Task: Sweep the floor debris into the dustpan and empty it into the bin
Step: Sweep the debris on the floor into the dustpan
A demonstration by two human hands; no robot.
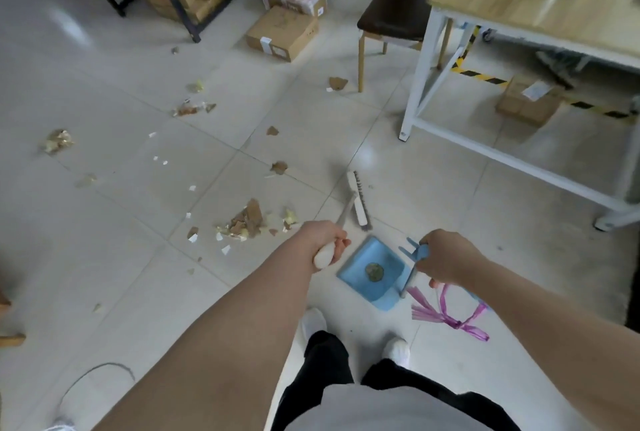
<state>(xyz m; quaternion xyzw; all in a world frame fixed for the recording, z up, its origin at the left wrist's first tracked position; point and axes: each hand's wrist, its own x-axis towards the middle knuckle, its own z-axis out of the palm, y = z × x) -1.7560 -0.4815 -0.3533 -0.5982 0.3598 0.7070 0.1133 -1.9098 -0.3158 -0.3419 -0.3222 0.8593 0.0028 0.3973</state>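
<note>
Blue dustpan point(381, 297), one greenish clump point(374, 271) inside, is near my feet point(313, 321) with my right hand point(446, 257) curled round its handle while my left hand point(325, 240) grips the brush point(358, 202) just beside it, so I judge sweeping barely begun: next the brush must drag the brown scrap pile point(244, 223) across, and no bin shows.

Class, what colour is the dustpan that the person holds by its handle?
Light blue: the dustpan, held by the right hand, shows best in the head view.
</note>
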